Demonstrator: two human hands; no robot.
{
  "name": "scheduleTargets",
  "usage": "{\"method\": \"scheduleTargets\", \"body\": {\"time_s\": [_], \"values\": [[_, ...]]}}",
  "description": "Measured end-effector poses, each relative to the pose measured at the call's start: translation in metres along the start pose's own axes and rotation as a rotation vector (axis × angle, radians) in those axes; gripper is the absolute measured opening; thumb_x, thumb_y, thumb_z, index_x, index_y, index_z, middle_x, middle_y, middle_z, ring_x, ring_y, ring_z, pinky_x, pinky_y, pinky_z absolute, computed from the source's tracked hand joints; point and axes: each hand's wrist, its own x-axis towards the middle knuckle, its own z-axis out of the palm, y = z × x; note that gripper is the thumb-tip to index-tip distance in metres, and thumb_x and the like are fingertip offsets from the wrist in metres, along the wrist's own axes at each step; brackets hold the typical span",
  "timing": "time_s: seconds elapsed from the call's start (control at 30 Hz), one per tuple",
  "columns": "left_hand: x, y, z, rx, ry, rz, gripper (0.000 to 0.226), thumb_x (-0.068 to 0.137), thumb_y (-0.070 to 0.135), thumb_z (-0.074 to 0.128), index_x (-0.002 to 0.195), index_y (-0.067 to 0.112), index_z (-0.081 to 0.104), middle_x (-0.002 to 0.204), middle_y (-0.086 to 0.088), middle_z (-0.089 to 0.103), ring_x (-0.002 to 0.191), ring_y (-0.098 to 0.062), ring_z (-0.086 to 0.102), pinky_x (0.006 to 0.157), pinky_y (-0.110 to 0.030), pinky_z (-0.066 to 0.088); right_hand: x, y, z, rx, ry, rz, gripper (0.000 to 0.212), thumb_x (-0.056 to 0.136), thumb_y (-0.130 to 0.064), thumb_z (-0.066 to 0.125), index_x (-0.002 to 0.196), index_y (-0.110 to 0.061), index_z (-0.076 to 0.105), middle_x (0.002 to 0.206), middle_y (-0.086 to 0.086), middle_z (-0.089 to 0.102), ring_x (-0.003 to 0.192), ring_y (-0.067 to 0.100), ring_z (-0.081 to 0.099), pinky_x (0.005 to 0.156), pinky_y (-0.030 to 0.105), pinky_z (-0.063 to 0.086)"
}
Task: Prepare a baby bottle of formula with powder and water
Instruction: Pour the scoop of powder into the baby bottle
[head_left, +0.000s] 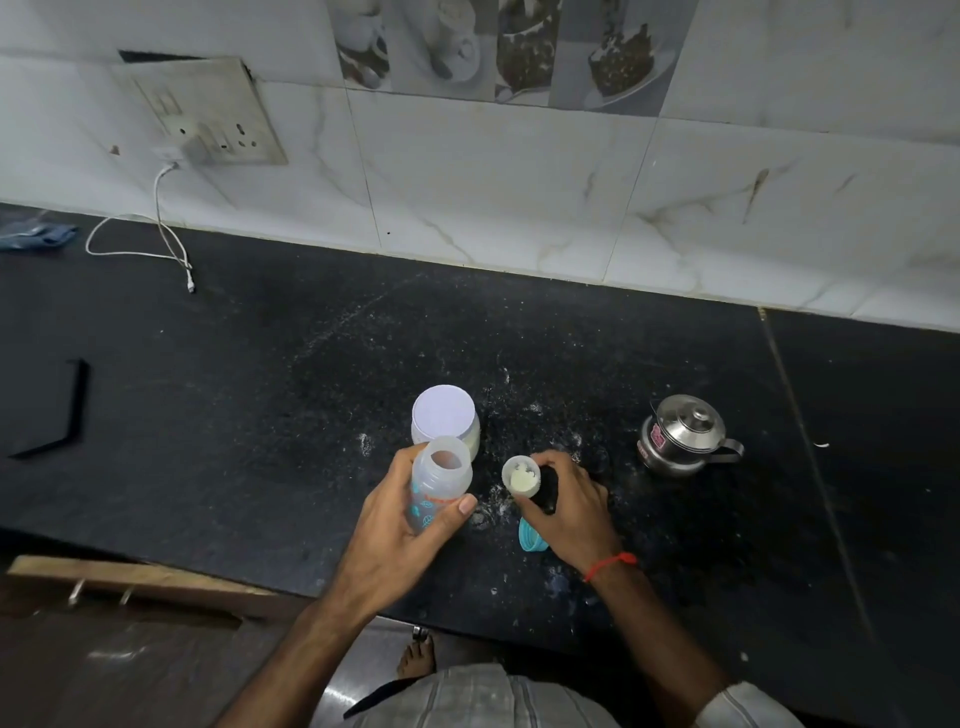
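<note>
My left hand (402, 525) grips a clear baby bottle (439, 480) with teal leaf prints; its mouth is open and it stands upright on the black counter (260, 415). My right hand (563, 499) holds a small round scoop (521, 475) with pale powder in it, just right of the bottle's mouth. Right behind the bottle stands a powder jar (445, 418) with a white lid on it. A teal bottle ring (531, 535) lies on the counter under my right hand.
A small steel lidded pot (683, 434) with a spout stands to the right. White powder is spilled around the bottle. A white charging cable (171, 244) hangs from the wall socket at far left, near a blue cloth (39, 234).
</note>
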Motion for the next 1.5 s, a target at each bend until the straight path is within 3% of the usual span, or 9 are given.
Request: {"method": "scheduleTargets", "body": {"time_s": [0.13, 0.3, 0.5, 1.07, 1.27, 1.5], "values": [[0.001, -0.003, 0.005, -0.014, -0.023, -0.001, 0.050, 0.083, 0.054, 0.073, 0.126, 0.036, 0.055, 0.120, 0.026, 0.067, 0.107, -0.001, 0.067, 0.085, -0.011, 0.050, 0.000, 0.003, 0.004, 0.006, 0.029, -0.027, 0.051, 0.082, -0.036, 0.079, 0.120, -0.032, 0.047, 0.118, -0.016, 0.063, 0.117, 0.012, 0.058, 0.108, 0.046, 0.037], [0.003, -0.006, 0.009, -0.014, -0.047, -0.005, 0.052, 0.083, 0.054, 0.074, 0.128, 0.037, 0.054, 0.124, 0.025, 0.067, 0.112, -0.004, 0.067, 0.088, -0.012, 0.051, 0.005, -0.001, 0.000, -0.046, 0.001, -0.054, 0.069, 0.086, -0.036, 0.076, 0.147, -0.035, 0.043, 0.135, -0.017, 0.056, 0.130, 0.014, 0.041, 0.109, 0.038, 0.029], [0.003, -0.015, 0.016, 0.021, -0.079, -0.012, 0.050, 0.084, 0.042, 0.081, 0.126, 0.038, 0.055, 0.123, 0.026, 0.068, 0.112, -0.002, 0.068, 0.090, -0.013, 0.052, 0.001, 0.009, -0.008, 0.067, 0.084, -0.021, 0.059, 0.085, -0.030, 0.079, 0.139, -0.034, 0.054, 0.139, -0.015, 0.058, 0.131, 0.014, 0.041, 0.112, 0.045, 0.037], [0.009, -0.031, 0.025, 0.087, -0.126, -0.038, 0.054, 0.080, 0.055, 0.080, 0.126, 0.045, 0.053, 0.125, 0.024, 0.067, 0.118, 0.003, 0.063, 0.093, -0.010, 0.050, 0.000, 0.012, -0.014, 0.123, 0.054, 0.031, 0.056, 0.086, -0.029, 0.079, 0.136, -0.030, 0.053, 0.139, -0.012, 0.058, 0.136, 0.016, 0.044, 0.117, 0.053, 0.033], [0.010, -0.036, 0.025, 0.093, -0.132, -0.041, 0.067, 0.076, 0.075, 0.073, 0.132, 0.043, 0.054, 0.132, 0.021, 0.064, 0.123, -0.001, 0.062, 0.099, -0.018, 0.052, -0.001, 0.009, -0.016, 0.088, 0.012, 0.042, 0.054, 0.087, -0.033, 0.078, 0.134, -0.033, 0.053, 0.137, -0.017, 0.057, 0.139, 0.016, 0.041, 0.117, 0.048, 0.028], [0.012, -0.034, 0.023, 0.102, -0.126, -0.039, 0.060, 0.078, 0.066, 0.078, 0.130, 0.047, 0.055, 0.131, 0.022, 0.066, 0.123, -0.001, 0.063, 0.100, -0.023, 0.054, -0.004, 0.000, -0.021, 0.154, 0.053, -0.010, 0.054, 0.085, -0.027, 0.080, 0.132, -0.032, 0.053, 0.132, -0.022, 0.055, 0.130, 0.006, 0.043, 0.115, 0.049, 0.036]]}}
